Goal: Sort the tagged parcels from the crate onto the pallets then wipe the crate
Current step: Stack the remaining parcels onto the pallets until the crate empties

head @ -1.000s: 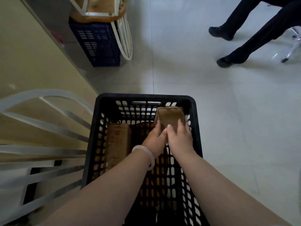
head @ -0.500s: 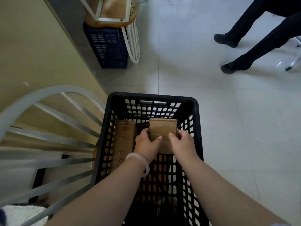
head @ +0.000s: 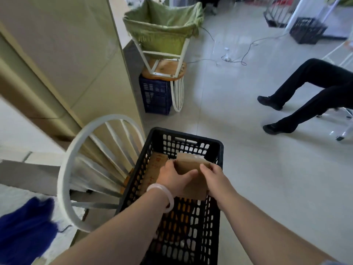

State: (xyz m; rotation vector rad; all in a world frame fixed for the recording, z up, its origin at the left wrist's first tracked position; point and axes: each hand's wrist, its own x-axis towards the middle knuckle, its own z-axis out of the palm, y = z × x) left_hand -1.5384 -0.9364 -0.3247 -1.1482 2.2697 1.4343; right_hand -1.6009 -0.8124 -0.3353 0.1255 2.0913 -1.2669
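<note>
A black slatted crate (head: 219,150) stands on the floor in front of me. Both hands hold a brown cardboard parcel (head: 193,180) above the crate's open top. My left hand (head: 172,176) grips its left side, thumb across the front face. My right hand (head: 214,176) grips its right side. A white tag shows at the parcel's far top edge. A second, longer cardboard parcel (head: 155,165) with red print leans against the crate's left wall, partly hidden by my left hand.
A white chair back (head: 72,159) stands left of the crate, against a beige cabinet (head: 66,54). A blue cloth (head: 24,226) lies at the lower left. Farther back, an upturned chair with green cloth (head: 162,29) rests on a dark blue crate (head: 155,96). A person's legs (head: 305,96) are at the right.
Both hands have lifted the parcel up out of the crate toward me. The view has tilted up, showing more of the room.
</note>
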